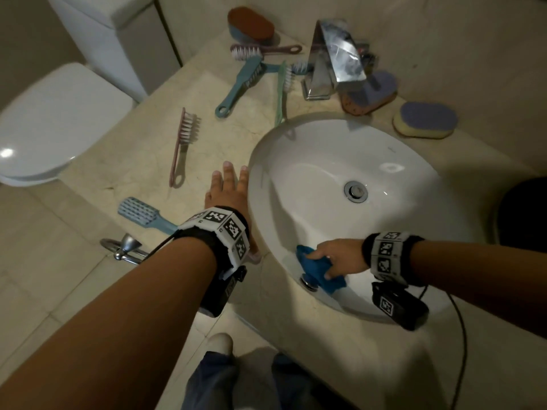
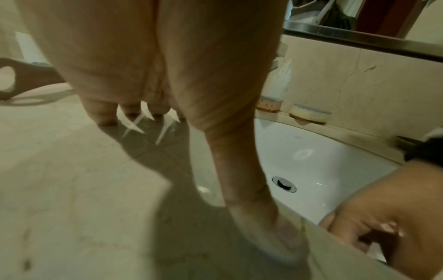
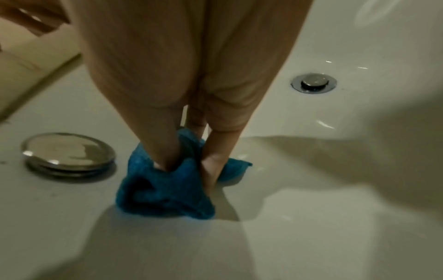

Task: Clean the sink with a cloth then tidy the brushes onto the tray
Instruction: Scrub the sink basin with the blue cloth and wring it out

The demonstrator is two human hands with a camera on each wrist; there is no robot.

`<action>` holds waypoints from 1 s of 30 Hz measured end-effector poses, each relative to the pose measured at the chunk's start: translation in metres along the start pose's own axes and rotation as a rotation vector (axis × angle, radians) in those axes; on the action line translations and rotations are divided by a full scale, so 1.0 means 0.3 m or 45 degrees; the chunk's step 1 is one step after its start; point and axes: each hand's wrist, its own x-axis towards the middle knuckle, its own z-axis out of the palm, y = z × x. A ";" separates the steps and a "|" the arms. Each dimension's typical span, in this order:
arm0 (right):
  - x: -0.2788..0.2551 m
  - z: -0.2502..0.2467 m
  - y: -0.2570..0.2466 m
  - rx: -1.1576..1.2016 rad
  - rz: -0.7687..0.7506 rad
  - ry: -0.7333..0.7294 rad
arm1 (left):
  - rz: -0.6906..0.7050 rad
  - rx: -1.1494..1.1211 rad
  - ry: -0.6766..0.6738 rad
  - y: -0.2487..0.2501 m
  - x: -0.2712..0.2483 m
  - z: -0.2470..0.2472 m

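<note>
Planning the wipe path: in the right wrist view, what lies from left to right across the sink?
Round metal cap → blue cloth gripped by the right hand → drain.

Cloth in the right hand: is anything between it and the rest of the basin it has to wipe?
Almost nothing. The right hand grips the cloth on the sink's near wall; a round metal cap sits beside it, and the drain lies farther in.
</note>
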 end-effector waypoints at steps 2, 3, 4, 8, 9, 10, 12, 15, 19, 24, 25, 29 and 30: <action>-0.019 0.005 -0.017 0.014 -0.040 -0.004 | 0.015 -0.014 0.002 -0.005 -0.006 -0.003; -0.041 0.014 -0.020 0.001 -0.033 -0.023 | 0.025 -0.020 0.010 -0.008 -0.003 -0.002; -0.061 0.024 -0.012 -0.030 0.008 -0.066 | 0.033 -0.020 0.026 -0.010 0.003 0.002; -0.172 0.044 0.025 -0.141 0.289 -0.258 | 0.041 -0.038 0.031 -0.005 -0.006 -0.003; -0.204 0.043 0.016 -0.164 0.358 -0.313 | 0.042 -0.067 0.027 -0.002 -0.015 -0.007; -0.227 0.046 0.017 -0.202 0.433 -0.318 | 0.050 -0.076 0.030 -0.001 -0.026 -0.012; -0.275 0.053 0.004 -0.197 0.571 -0.204 | 0.078 -0.026 0.050 -0.011 -0.036 -0.010; -0.340 0.065 -0.036 -0.100 0.659 0.018 | 0.100 0.011 0.061 -0.030 -0.064 -0.008; -0.455 0.044 -0.090 0.189 0.665 0.542 | 0.283 0.017 0.048 -0.012 -0.153 -0.048; -0.594 0.056 -0.209 0.777 0.471 1.158 | 0.645 -0.098 0.082 0.051 -0.338 -0.186; -0.619 0.062 -0.252 0.902 0.399 1.239 | 0.710 -0.151 0.101 0.059 -0.382 -0.215; -0.708 0.087 -0.443 1.175 0.176 1.504 | 0.944 -0.430 0.112 0.077 -0.527 -0.301; -0.729 0.092 -0.493 1.233 0.119 1.539 | 0.995 -0.508 0.087 0.079 -0.558 -0.317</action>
